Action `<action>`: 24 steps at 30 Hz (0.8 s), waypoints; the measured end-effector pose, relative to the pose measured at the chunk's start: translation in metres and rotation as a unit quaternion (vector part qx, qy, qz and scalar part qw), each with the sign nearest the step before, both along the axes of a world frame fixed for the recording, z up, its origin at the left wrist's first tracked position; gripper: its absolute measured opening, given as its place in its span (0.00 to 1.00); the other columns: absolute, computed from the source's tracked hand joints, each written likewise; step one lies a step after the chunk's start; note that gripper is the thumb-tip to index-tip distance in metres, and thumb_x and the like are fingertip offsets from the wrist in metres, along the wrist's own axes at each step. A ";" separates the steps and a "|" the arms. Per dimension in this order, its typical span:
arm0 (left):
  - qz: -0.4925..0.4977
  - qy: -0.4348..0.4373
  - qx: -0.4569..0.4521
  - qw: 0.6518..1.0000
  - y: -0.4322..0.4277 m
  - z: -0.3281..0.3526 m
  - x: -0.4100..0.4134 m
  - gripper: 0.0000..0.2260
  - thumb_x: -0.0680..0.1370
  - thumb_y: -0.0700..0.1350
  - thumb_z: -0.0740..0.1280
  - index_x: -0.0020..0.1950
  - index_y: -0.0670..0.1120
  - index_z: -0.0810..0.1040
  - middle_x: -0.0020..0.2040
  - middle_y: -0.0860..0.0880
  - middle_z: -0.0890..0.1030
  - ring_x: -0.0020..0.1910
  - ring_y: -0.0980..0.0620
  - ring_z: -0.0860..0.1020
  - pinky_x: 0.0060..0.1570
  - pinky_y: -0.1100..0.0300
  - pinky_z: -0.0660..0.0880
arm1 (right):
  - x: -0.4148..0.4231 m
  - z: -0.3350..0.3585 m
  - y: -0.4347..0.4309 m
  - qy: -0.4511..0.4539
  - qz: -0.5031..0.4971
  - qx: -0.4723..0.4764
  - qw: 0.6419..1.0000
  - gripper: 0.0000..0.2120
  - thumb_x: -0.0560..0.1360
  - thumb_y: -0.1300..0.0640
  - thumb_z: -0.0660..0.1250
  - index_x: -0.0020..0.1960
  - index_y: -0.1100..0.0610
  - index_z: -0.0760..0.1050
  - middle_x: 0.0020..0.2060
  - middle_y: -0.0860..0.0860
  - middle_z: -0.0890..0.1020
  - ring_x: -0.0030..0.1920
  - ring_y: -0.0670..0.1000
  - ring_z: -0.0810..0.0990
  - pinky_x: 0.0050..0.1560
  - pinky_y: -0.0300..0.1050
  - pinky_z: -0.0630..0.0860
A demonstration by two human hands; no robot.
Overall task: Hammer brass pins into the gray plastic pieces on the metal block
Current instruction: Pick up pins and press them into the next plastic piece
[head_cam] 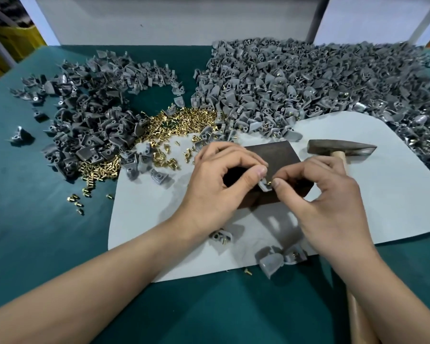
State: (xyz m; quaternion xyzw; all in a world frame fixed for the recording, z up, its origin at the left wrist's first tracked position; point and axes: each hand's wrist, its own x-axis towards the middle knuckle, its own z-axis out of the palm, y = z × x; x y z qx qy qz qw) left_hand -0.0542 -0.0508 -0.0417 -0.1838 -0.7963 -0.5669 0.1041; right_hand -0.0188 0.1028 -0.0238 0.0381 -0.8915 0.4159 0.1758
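Note:
A dark metal block (281, 155) lies on a pale mat (395, 194) in the middle. Over the block, my left hand (216, 184) pinches a gray plastic piece (263, 185) between thumb and fingers. My right hand (318, 194) pinches a small brass pin (271, 182) at that piece. A hammer (340, 148) with a dark head and a wooden handle lies on the mat behind my right hand; most of its handle is hidden under my right hand and forearm.
Loose brass pins (179, 122) are heaped behind the block. A pile of gray pieces (90, 115) lies at the left; a bigger pile of gray pieces with pins (308, 80) fills the back right. A few gray pieces (278, 259) sit at the mat's near edge on the green table (35, 232).

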 end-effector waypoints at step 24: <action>-0.012 -0.018 0.012 1.000 -0.001 -0.003 0.000 0.07 0.73 0.45 0.72 0.36 0.49 0.80 0.46 0.61 0.79 0.58 0.54 0.70 0.64 0.45 0.63 | -0.001 0.001 0.002 -0.080 0.024 -0.111 0.990 0.07 0.68 0.56 0.73 0.33 0.48 0.80 0.35 0.37 0.82 0.45 0.41 0.75 0.47 0.30 0.67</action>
